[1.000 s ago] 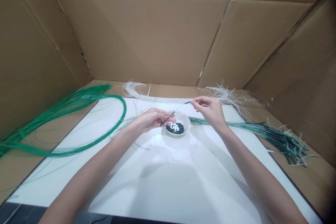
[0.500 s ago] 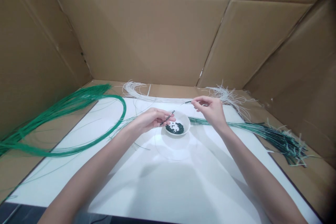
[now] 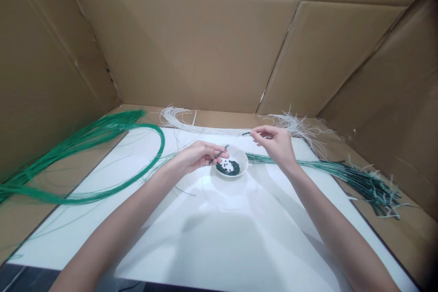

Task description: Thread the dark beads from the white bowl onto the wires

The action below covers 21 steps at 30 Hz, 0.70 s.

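My left hand (image 3: 202,155) is closed on a thin strand strung with dark beads (image 3: 219,153), which slants across its fingers at the bowl's left rim. A small white bowl (image 3: 243,164) stands on the table with a pile of dark green beads (image 3: 230,169) inside. Up and to the right of the bowl, my right hand (image 3: 273,142) pinches with thumb and forefinger. A short row of dark beads (image 3: 245,134) on a fine strand sticks out to the left of its fingertips. Whether both beaded pieces belong to one strand I cannot tell.
Bright green cord (image 3: 160,146) loops over the table's left side. White strands (image 3: 205,130) lie along the back edge. A dark green bundle of strands (image 3: 356,175) with pale ends stretches right from behind the bowl. Cardboard walls (image 3: 188,45) enclose the white table (image 3: 205,246).
Hardly anything differs. Both hands keep their grips and places, with only a very slight shift at the right hand. The bowl and strands stay where they were.
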Each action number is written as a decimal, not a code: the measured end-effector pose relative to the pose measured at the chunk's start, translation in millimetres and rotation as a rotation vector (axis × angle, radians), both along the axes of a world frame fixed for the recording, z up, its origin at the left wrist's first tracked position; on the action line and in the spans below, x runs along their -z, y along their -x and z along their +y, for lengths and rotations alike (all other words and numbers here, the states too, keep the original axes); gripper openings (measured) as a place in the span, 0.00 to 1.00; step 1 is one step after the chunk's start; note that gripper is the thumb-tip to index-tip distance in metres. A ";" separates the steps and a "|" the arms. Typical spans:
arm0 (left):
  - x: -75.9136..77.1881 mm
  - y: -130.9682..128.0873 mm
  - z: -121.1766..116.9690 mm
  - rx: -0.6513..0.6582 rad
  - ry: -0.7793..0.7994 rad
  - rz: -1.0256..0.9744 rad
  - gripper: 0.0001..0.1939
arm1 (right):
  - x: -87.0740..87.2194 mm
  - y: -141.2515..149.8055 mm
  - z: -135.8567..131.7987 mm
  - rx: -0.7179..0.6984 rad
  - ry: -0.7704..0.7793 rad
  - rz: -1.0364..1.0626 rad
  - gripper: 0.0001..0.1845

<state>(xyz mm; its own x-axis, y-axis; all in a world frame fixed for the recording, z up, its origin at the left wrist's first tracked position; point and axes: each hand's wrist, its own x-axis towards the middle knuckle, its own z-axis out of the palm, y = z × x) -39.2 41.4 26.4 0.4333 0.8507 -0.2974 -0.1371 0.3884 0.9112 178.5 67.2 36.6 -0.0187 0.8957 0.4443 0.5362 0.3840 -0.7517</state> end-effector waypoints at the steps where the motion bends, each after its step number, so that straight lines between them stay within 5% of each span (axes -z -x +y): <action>1: 0.3 -0.1 0.1 0.000 -0.003 0.001 0.15 | 0.2 -0.2 0.1 0.000 -0.003 -0.002 0.12; 13: 2.0 1.0 -0.6 0.023 -0.075 0.066 0.13 | -2.4 3.4 -3.3 -0.025 0.003 0.003 0.11; 21: -0.2 -11.6 -9.4 -0.135 -0.551 0.372 0.17 | -0.2 24.1 -20.0 -0.221 0.032 -0.056 0.07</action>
<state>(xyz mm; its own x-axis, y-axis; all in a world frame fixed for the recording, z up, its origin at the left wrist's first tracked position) -27.6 32.0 26.7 0.2652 0.9603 0.0870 0.2089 -0.1453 0.9671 154.4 47.2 36.8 -0.2393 0.8809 0.4083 0.4828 0.4728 -0.7371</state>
